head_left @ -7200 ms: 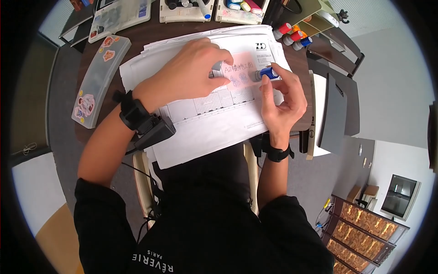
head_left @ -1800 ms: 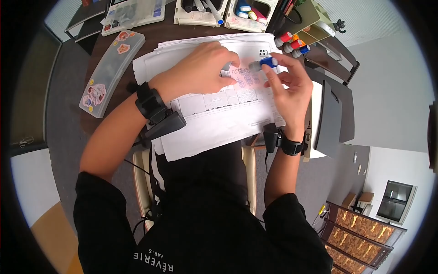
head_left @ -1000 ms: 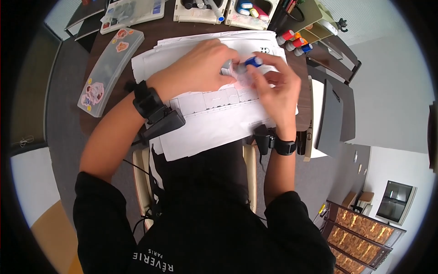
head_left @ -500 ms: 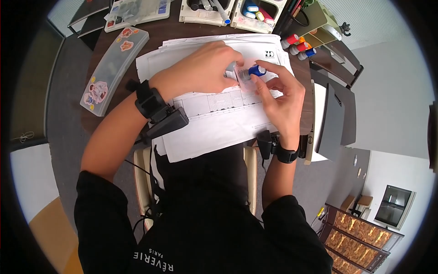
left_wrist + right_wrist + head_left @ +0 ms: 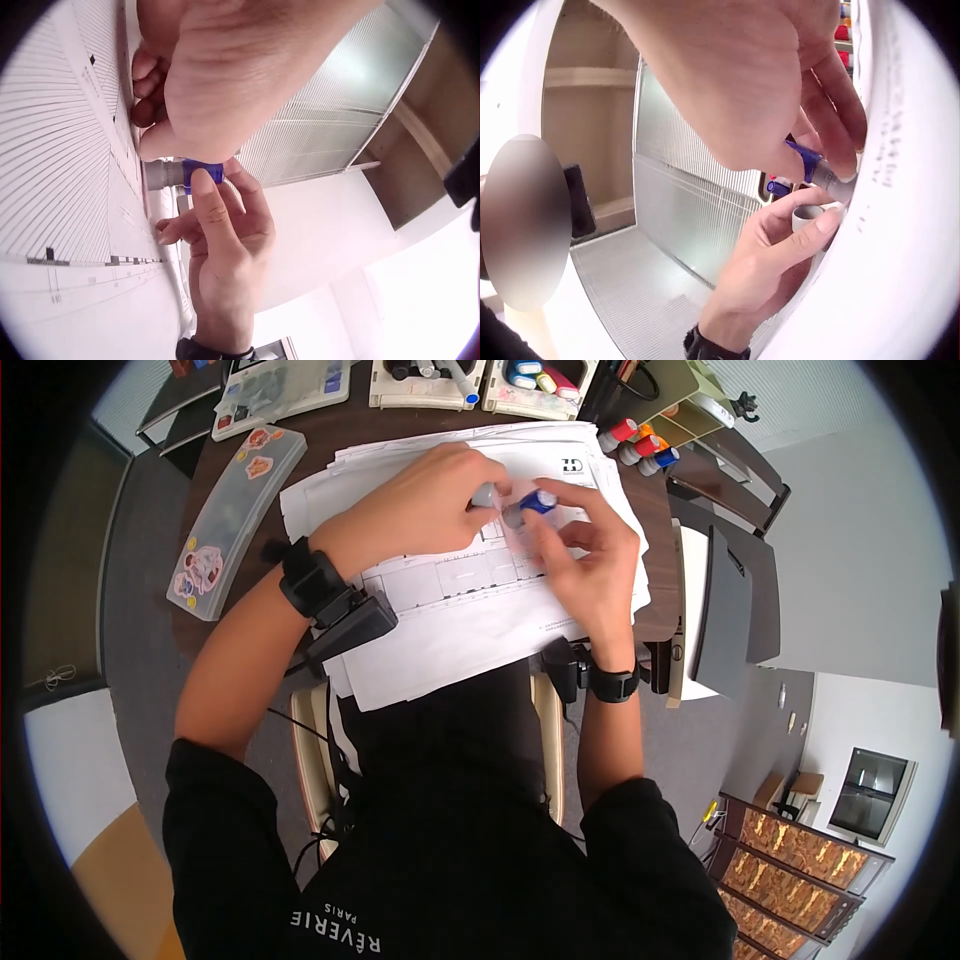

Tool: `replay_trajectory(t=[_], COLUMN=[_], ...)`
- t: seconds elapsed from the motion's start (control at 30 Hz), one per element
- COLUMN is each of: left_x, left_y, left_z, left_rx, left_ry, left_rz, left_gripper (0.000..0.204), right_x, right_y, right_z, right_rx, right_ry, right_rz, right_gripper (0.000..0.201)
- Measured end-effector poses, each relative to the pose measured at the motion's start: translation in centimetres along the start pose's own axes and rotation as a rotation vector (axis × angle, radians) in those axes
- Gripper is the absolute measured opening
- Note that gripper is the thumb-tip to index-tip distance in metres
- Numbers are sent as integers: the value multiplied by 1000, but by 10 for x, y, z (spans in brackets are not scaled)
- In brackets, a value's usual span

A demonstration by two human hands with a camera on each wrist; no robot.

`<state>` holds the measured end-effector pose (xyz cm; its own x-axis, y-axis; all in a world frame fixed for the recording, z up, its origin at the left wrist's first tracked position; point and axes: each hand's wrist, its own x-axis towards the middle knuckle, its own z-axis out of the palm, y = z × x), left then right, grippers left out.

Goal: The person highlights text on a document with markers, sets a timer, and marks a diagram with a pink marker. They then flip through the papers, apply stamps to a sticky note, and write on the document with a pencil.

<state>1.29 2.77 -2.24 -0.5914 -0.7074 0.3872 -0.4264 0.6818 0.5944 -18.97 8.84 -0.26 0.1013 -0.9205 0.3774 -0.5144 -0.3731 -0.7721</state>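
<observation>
In the head view my right hand [image 5: 597, 555] pinches a blue-and-grey stamp [image 5: 540, 501] between thumb and fingers. The stamp's grey end is down at a pinkish slip [image 5: 520, 542] lying over the printed sheets [image 5: 470, 630]. My left hand [image 5: 430, 505] rests on the papers and holds a small grey cap [image 5: 484, 495] between thumb and forefinger. The cap's hollow opening shows in the right wrist view, where the cap [image 5: 808, 214] is beside the stamp [image 5: 826, 180]. In the left wrist view the stamp [image 5: 166, 174] stands nearly upright against the paper.
A clear case with stickers [image 5: 235, 520] lies at the left. Pen trays [image 5: 530, 400] stand along the back, and several red and blue stamps [image 5: 640, 448] at the back right. A palette box [image 5: 285, 395] is at the back left.
Marks on the slip multiplied between the two oldest frames. Since then my right hand has moved left with the stamp, nearer my left hand, which keeps its grip on the cap.
</observation>
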Motion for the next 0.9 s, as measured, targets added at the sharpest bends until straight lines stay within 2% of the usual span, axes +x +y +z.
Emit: replay_trajectory(t=[0.03, 0.1, 0.2, 0.27, 0.47, 0.73, 0.9], left_x=[-2, -4, -3, -4, 0, -3, -1], left_y=[-2, 0, -2, 2, 2, 0, 0], left_z=[2, 0, -1, -2, 2, 4, 4], left_rx=[18, 18, 42, 11, 40, 10, 10], left_ry=[43, 21, 41, 41, 5, 61, 69], left_rz=[34, -4, 24, -23, -80, -48, -52], left_gripper=[21, 20, 20, 21, 19, 20, 18], right_x=[-3, -10, -14, -16, -12, -14, -11], right_y=[2, 5, 7, 6, 0, 9, 8], right_z=[2, 5, 2, 3, 2, 15, 15], right_rx=[3, 295, 327, 329, 0, -2, -43], right_ry=[-7, 239, 310, 314, 195, 172, 178], right_rz=[0, 178, 158, 132, -59, -64, -178], right_gripper=[28, 27, 29, 30, 30, 29, 32])
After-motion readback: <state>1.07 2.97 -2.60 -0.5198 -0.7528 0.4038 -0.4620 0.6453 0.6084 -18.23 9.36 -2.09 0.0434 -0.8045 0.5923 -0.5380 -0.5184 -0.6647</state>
